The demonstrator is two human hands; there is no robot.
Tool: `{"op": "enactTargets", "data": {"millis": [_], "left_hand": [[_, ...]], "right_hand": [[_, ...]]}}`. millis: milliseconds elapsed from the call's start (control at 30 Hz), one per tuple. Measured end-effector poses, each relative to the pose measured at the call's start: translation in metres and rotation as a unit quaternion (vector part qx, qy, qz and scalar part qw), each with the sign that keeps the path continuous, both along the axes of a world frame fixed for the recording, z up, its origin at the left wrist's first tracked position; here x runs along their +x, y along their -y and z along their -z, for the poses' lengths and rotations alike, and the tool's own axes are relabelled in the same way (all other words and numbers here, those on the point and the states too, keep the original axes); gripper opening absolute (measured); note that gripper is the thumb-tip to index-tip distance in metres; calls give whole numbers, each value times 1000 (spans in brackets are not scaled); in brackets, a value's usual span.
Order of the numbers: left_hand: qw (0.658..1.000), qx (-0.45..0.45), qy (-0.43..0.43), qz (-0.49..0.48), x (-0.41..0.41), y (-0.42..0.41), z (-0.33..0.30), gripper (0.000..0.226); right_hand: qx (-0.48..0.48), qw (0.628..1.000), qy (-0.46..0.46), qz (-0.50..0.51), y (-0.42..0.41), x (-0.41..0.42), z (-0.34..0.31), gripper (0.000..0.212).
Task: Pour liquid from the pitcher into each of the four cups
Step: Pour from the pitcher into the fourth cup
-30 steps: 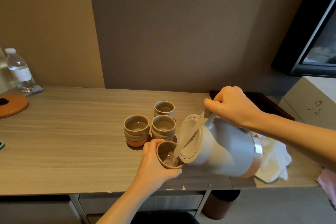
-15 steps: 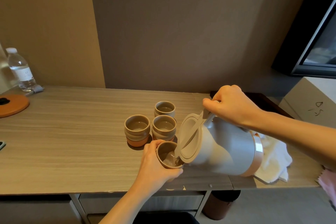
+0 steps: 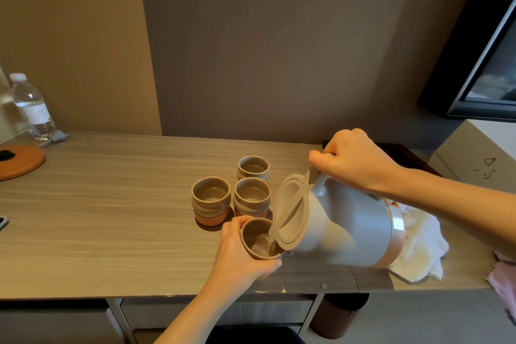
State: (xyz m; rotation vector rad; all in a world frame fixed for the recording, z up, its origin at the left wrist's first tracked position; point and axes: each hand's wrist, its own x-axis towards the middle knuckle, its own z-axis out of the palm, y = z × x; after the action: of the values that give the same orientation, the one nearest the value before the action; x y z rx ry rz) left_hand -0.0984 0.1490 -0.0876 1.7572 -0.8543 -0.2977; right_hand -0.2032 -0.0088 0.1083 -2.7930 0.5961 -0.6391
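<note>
On the desk, between the hands: a pitcher pours into a cup.
Pitcher [image 3: 343,229]: smooth grey plastic body with a copper-coloured band near its base and a round beige lid; tipped steeply towards the left hand, spout over the held cup.
Right hand [image 3: 354,162]: closed around the pitcher's handle at the top, thumb by the lid hinge.
Left hand [image 3: 240,254]: wrapped around the held cup, fingers curled under its rim.
Held cup [image 3: 258,239]: round glazed beige pottery, tilted a little towards the spout, clear liquid pooling inside.
Other cups: three matching ridged beige cups just beyond the left hand, one [image 3: 211,200] with an orange-brown unglazed base, one [image 3: 252,197] beside it, one [image 3: 253,167] farthest back.
Desk [image 3: 111,218]: flat, pale wood grain.
Towel [image 3: 418,251]: white, fluffy, crumpled under the right forearm.
Bottle [image 3: 31,107]: clear plastic, far left of the left hand; white label, print too small to read.
Box [image 3: 480,159]: pale, beyond the right arm, with an unreadable handwritten mark.
</note>
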Motion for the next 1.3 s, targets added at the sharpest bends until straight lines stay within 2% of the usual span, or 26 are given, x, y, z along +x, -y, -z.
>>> {"op": "enactTargets", "data": {"millis": [667, 1300], "left_hand": [[1000, 3, -13, -4, 0, 0, 1, 81], [1000, 0, -16, -18, 1, 1, 2, 80]], "right_hand": [[-31, 999, -6, 6, -5, 2, -6, 53], [-8, 1000, 0, 5, -2, -1, -2, 51]]}}
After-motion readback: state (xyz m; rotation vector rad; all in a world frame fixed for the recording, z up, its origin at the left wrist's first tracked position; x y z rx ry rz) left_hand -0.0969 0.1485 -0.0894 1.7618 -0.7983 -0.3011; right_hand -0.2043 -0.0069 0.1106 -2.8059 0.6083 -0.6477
